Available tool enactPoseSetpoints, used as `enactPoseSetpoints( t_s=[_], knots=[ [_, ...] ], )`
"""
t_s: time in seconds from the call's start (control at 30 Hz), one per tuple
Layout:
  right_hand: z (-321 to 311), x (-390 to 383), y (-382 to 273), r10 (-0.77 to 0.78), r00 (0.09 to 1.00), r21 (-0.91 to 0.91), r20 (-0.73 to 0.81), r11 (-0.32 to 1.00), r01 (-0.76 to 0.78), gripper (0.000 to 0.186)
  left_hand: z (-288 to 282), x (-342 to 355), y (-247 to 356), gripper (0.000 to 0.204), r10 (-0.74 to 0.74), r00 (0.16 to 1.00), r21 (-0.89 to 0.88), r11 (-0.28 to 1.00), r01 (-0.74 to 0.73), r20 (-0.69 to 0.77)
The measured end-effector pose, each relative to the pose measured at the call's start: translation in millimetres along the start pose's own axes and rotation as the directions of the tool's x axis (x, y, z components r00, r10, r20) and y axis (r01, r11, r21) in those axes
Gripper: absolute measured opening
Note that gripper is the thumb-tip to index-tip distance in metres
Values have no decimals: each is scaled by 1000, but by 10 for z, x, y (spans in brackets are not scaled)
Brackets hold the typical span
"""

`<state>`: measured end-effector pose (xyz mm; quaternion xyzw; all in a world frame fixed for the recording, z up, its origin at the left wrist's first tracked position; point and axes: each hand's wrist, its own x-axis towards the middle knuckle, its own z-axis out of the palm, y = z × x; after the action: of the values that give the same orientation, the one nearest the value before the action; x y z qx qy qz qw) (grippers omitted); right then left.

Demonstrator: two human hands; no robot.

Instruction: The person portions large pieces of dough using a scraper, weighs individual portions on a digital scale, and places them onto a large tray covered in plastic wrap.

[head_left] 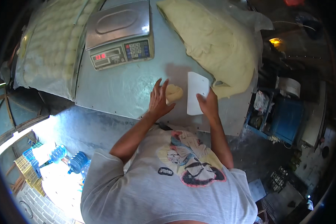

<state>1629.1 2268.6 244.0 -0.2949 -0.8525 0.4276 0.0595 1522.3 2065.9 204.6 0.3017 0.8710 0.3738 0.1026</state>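
A small rounded piece of pale dough (174, 93) lies on the metal tabletop in front of me. My left hand (159, 101) is at its left side with fingers spread and thumb out, at or very near the dough; whether it touches cannot be made out. My right hand (210, 104) grips a flat white dough scraper (198, 87) by its right edge, thumb on its face. The scraper is just right of the small piece. Beyond it, a large mass of dough (224, 44) spreads over the right of the table, with a tongue of it reaching close to my right hand.
A digital scale (119, 31) with a bare metal pan and lit red display stands at the back left. Left of it, plastic sheeting covers rows of dough balls (48, 48). Blue water jugs (77, 161) and crates (28, 168) are low left; a blue cabinet (286, 119) stands right.
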Motion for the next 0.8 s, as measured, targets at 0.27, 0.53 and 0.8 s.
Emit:
enactPoseSetpoints(
  t_s=[0.27, 0.53, 0.8],
  knots=[
    [540, -85, -512, 163, 972, -469, 171, 881, -65, 38, 149, 78, -114, 66, 35, 978, 125, 990, -62, 206],
    [759, 524, -96, 65, 998, -344, 5, 937, -59, 38, -162, 810, -101, 47, -81, 980, -119, 988, 104, 184],
    [-133, -261, 594, 425, 903, 619, -62, 726, -299, 44, -1683, 2293, -835, 66, 30, 852, 502, 819, 279, -523]
  ],
)
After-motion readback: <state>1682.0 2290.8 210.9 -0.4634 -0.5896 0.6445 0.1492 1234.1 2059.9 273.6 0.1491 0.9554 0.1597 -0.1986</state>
